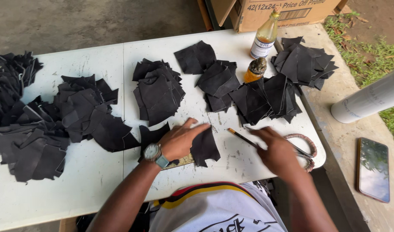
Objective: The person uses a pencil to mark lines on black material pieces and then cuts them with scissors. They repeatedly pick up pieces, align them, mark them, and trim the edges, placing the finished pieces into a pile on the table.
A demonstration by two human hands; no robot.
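My left hand (179, 138), a watch on its wrist, presses flat on a small black leather piece (204, 148) that lies on a ruler-like strip (182, 161) at the front of the white table (94, 176). My right hand (277, 151) holds a dark pencil (242, 137) with a tan tip pointing toward that piece. Scissors with wrapped handles (306, 148) lie just under and right of the right hand. Another black piece (152, 135) sits behind my left wrist.
Piles of black leather cut-outs cover the table: far left (21, 120), left-centre (87, 109), centre (158, 90), back (214, 77), right (265, 99), far right (304, 62). A glass bottle (264, 36) and small jar (255, 71) stand behind. A phone (372, 169) and white cylinder (368, 99) lie on the concrete ledge; a cardboard box (282, 13) stands beyond.
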